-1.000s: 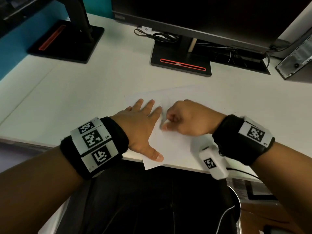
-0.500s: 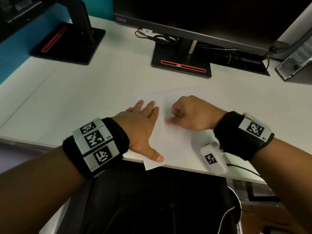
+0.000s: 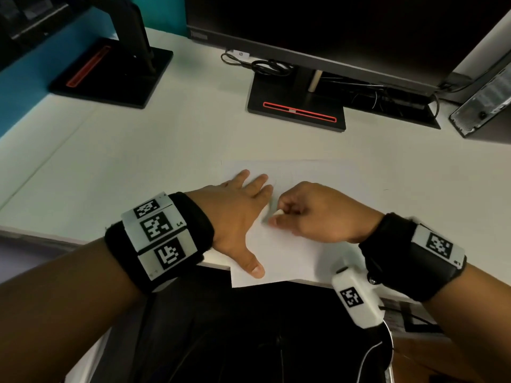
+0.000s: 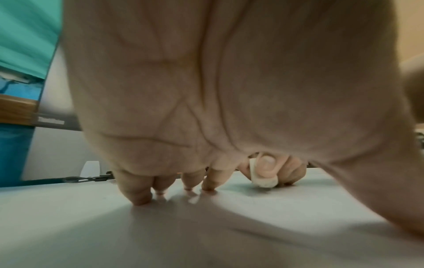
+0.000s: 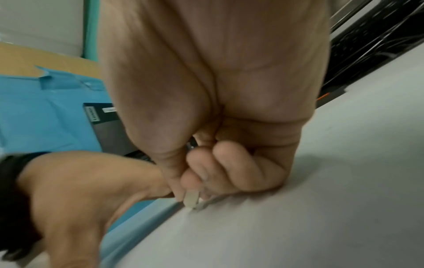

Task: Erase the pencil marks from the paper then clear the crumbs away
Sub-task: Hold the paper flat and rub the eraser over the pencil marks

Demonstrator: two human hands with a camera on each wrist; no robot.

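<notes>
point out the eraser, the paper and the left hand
eraser (image 4: 261,176), left wrist view, on its white side below the thumbnail
paper (image 3: 287,255), head view, on the bare sheet between the two hands
left hand (image 3: 235,214), head view, on the back of the hand

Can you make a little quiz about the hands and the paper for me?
1. True or false: the left hand lies flat on the paper.
2. What does the right hand pinch? A) pencil B) white eraser C) cable
3. Fill in: the paper's near corner hangs over the edge of the ____.

Key: 1 true; 2 B; 3 desk.
</notes>
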